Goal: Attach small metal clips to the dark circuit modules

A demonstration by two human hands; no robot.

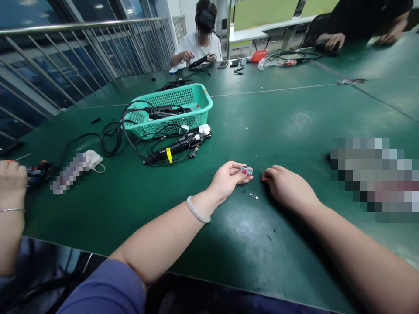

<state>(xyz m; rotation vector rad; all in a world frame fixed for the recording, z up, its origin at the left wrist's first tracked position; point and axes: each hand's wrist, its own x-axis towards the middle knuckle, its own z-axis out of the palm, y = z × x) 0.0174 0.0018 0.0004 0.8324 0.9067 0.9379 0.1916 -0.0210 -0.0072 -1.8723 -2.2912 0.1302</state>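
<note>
Between the thumb and fingers of my left hand [227,181] is a small circuit board [248,171], pale with dark parts on it. Close by to the right, my right hand [285,185] rests low over the green table, its fingers pinched. At its fingertips is a small dark piece [262,178], mostly hidden, whose kind I cannot make out. A small flat silver frame [253,196] lies on the table just below and between my hands. Beside it sits a tiny black bit [244,191].
A teal basket [170,126] holds a black corded tool. In front lies another black handheld tool [183,146] with a yellow tag and coiled cables. A white adapter [93,159] is left; a blurred-out object [376,179] right. Other people sit across and at far left.
</note>
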